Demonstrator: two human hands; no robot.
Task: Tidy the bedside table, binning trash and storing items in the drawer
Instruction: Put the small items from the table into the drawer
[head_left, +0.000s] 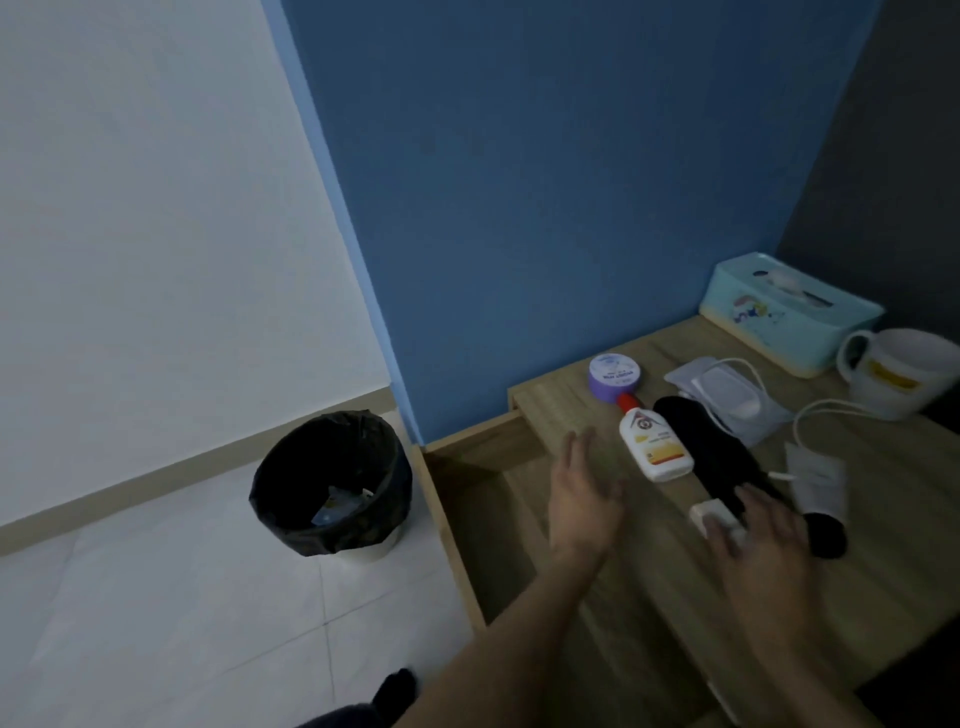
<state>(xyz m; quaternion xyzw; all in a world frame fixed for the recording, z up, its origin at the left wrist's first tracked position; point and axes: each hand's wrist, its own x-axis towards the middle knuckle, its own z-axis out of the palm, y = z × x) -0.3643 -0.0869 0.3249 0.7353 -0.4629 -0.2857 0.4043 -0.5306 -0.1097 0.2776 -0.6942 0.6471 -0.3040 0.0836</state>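
Currently, my reading of progress: early to middle. The drawer (498, 499) stands pulled out at the left side of the bedside table (883, 519), and I see nothing stored in it. The bin (332, 483), on the floor left of the drawer, has a few scraps at its bottom, so some binning looks done.

Stock on the tabletop, placed from the white lotion bottle (655, 447):
- Lotion bottle: lying flat, long axis running from near right to far left, red cap at the far end, pointing toward the blue wall.
- Purple round tin (614, 375): just beyond the red cap.
- Black sock (727, 462): just right of the bottle, roughly parallel, stretching back toward me.
- Clear pouch (727, 395) with a white cable (810, 410): right of and beyond the bottle.
- White tube (818, 480): farther right, past the sock.
- Small white block (714, 514), maybe a charger: nearer than the bottle, beside the sock.
- Tissue box (789, 312) and mug (898, 374): far right, by the wall.

Hands: my left hand (584, 499) hovers spread and empty over the drawer's edge, just left of the bottle. My right hand (758, 540) reaches with fingers splayed over the white block and sock; motion blur hides any contact, and it grips nothing that I can see.

Remaining, by my judgement: nearly every loose item.
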